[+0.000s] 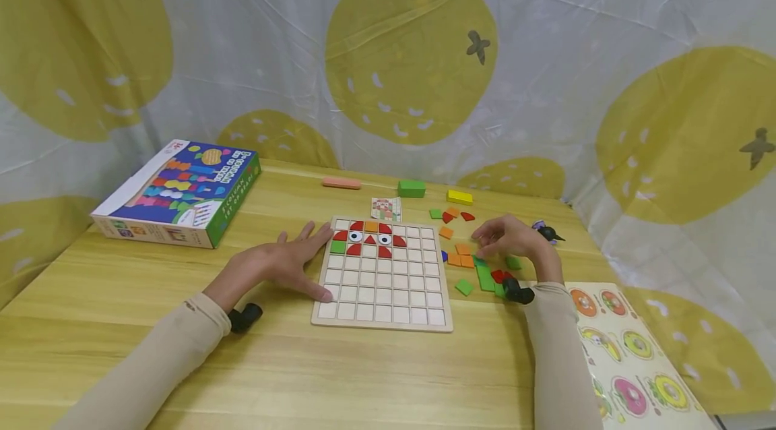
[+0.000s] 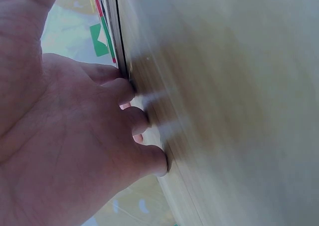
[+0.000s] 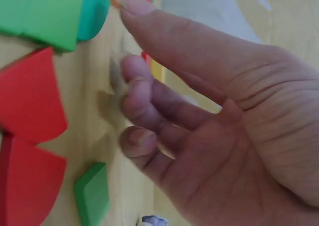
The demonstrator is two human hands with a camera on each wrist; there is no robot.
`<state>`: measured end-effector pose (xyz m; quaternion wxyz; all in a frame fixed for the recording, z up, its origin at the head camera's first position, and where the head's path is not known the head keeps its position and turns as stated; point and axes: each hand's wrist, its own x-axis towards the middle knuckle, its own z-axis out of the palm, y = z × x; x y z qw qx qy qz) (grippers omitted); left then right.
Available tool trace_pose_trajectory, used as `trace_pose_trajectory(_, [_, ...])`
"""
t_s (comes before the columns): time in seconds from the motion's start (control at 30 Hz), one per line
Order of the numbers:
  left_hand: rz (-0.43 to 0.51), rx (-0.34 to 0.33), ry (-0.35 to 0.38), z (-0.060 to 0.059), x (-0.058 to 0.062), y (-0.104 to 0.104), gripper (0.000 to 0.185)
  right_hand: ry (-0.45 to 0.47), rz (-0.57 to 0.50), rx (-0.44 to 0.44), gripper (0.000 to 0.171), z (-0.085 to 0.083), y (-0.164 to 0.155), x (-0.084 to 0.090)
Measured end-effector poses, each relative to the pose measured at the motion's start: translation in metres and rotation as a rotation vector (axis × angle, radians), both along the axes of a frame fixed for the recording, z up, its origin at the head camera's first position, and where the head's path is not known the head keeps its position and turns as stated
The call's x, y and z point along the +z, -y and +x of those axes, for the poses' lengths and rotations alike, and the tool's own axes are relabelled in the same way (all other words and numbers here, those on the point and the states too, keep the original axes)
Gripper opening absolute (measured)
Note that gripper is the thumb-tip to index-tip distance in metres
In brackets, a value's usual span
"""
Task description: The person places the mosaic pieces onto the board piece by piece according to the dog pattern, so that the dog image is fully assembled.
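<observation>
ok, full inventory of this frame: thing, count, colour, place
grid board: 1, pale wood, table centre; red, orange and green tiles plus two eyes in its top rows
loose tiles: several, green, orange, red, right of the board
blocks: pink, green, yellow, far edge
card: 1, patterned, behind the board
game box: 1, blue and green, far left
picture sheet: 1, colourful, near right
left hand: flat against the board's left edge
right hand: fingers curled over the loose tiles
</observation>
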<state>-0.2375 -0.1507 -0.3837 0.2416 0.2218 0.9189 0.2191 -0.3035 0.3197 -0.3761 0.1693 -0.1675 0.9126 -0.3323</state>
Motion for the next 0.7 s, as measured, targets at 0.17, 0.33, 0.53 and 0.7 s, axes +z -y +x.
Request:
trace_pose_trajectory(0.17, [0.003, 0.003, 0.003, 0.000, -0.001, 0.001, 0.132, -0.142, 0.019, -0.077, 0.037, -0.007, -0.002, -0.012])
trace_pose_trajectory(0.33, [0.001, 0.005, 0.005, 0.000, -0.002, 0.002, 0.132, -0.269, -0.013, -0.069, 0.038, -0.015, 0.018, -0.021])
trace_pose_trajectory(0.53, [0.004, -0.006, -0.001, 0.000, -0.001, 0.001, 0.131, -0.297, 0.010, 0.094, 0.043, -0.021, 0.050, -0.021])
trace_pose_trajectory(0.7, [0.006, -0.004, 0.003, 0.001, 0.000, 0.002, 0.131, -0.283, 0.045, 0.120, 0.045, -0.022, 0.062, -0.019])
